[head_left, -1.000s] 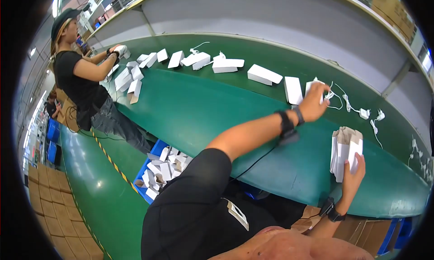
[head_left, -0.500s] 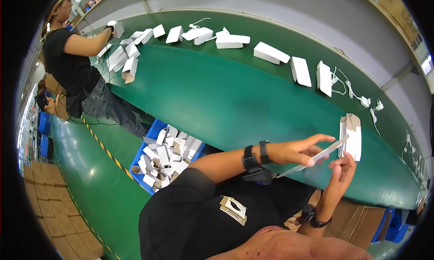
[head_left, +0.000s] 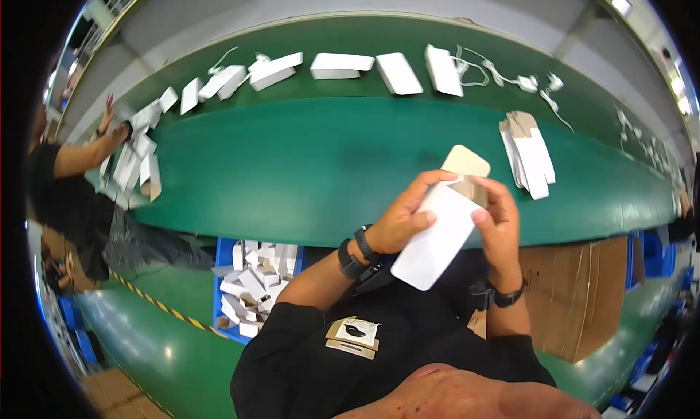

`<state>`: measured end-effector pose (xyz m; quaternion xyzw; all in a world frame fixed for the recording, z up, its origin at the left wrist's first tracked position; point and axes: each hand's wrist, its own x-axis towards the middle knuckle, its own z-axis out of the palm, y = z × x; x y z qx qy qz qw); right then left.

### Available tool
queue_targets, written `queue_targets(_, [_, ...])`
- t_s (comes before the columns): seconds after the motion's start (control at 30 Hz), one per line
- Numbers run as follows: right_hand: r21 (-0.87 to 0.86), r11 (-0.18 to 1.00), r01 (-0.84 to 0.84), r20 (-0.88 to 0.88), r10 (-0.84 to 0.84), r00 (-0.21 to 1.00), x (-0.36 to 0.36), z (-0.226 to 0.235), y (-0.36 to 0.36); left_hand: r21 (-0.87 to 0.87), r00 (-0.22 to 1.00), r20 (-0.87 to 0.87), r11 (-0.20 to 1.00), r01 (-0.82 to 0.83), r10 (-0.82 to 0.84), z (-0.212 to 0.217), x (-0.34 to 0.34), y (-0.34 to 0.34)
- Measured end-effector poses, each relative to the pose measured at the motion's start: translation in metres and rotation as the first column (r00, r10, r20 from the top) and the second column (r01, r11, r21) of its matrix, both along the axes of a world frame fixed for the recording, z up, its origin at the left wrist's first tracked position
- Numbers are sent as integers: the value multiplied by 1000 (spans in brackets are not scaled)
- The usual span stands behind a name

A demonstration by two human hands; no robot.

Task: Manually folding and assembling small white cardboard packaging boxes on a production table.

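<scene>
Between my two hands is a small white cardboard box, tilted above the near edge of the green table. Its far end gapes, showing the brownish inside, and a cream flap stands out beyond it. My left hand grips the box's left side, thumb on the white face. On the other side my right hand pinches it near the open end, thumb on the face and fingers behind. To the right on the table lies a stack of flattened white box blanks.
White boxes line the table's raised back strip, with white cables and plugs at right. A blue bin of white boxes stands left below the green table. A co-worker stands far left; a brown carton is right.
The flat blank in my hands has become an opened-out box, held now by both hands. My view has swung right, and the co-worker's arm has been raised.
</scene>
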<state>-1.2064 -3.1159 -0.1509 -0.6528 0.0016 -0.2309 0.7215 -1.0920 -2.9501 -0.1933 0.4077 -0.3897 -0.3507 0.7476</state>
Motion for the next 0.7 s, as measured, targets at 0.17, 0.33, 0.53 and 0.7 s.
queue_targets(0.17, [-159,987,32,-16,-35,999,-1,-25,-6,111,987,-161,993,42,-23,-19,-7,-7])
queue_targets(0.33, [-109,991,84,100,-74,992,2,-27,-8,98,970,-206,989,-112,130,-2,-22,-19])
queue_targets(0.53, [-104,992,69,-18,-71,997,7,-18,-32,114,995,71,991,-76,69,-6,-13,-23])
queue_targets(0.7, [-230,972,48,28,-42,999,5,-3,-37,54,972,224,995,-80,66,-1,-13,-19])
